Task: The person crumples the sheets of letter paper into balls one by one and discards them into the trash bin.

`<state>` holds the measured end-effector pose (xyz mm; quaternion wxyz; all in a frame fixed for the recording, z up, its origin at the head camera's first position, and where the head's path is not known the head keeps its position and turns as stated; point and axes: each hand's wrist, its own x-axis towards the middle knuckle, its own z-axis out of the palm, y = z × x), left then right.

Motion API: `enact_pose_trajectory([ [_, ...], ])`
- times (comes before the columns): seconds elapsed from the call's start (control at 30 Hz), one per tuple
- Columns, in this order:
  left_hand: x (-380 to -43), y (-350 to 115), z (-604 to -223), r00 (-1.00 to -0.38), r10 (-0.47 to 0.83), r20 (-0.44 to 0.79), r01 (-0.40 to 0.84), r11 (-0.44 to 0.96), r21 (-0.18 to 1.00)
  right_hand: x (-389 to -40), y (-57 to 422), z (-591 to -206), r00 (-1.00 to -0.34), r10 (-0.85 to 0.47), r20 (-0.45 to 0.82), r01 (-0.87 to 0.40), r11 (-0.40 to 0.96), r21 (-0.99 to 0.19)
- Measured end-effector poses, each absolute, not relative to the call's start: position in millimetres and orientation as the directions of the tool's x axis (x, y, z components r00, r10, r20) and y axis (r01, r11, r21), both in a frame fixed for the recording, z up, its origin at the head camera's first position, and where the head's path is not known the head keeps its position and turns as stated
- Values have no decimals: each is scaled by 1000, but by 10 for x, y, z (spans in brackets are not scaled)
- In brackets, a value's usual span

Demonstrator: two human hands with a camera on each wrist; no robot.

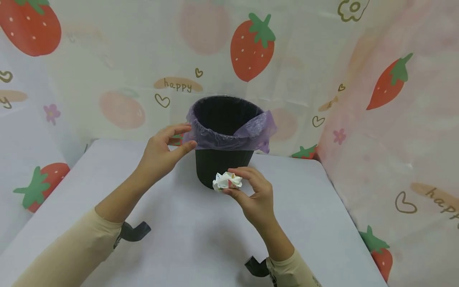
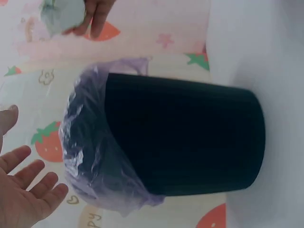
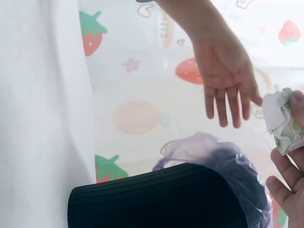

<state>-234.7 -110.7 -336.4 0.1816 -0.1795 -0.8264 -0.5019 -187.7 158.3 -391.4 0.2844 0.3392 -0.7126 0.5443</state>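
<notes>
A black trash bin [image 1: 220,161] stands toward the back of the white table, lined with a translucent purple bag [image 1: 224,141] folded over its rim. The bag hangs looser on the right side. Beside the bin's left rim is my left hand [image 1: 161,153], fingers spread; in the left wrist view this hand [image 2: 28,190] appears apart from the bag and holds nothing. With thumb and fingertips, my right hand [image 1: 257,195] pinches a crumpled white paper ball [image 1: 226,181] in front of the bin. Coloured marks show on the paper [image 3: 283,121] in the right wrist view.
The white tabletop [image 1: 193,243] extends around the bin toward me. Behind and at the sides hang strawberry-print sheets [image 1: 301,48]. Black curved pieces [image 1: 134,232] are attached near both wrists, just above the table.
</notes>
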Motion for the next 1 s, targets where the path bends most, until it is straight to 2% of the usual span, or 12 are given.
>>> enact_pose_trajectory([
  [0.13,-2513,-1116,-3242,-873,129,471,477,429,767,-1885,1590,-3906,-609,-171,775,-793,176,-584],
  [0.5,-3033,-1164,-3061,-896,235,376,442,553,707,-1894,1610,-3892,-597,-180,782,-802,160,-576],
  [0.73,-3303,-1198,-3082,-905,289,312,426,603,674,-1916,1617,-3897,-579,-180,795,-815,159,-557],
  [1.0,-3440,-1225,-3177,-922,309,234,382,622,684,-1911,1602,-3907,-583,-189,790,-812,135,-567],
])
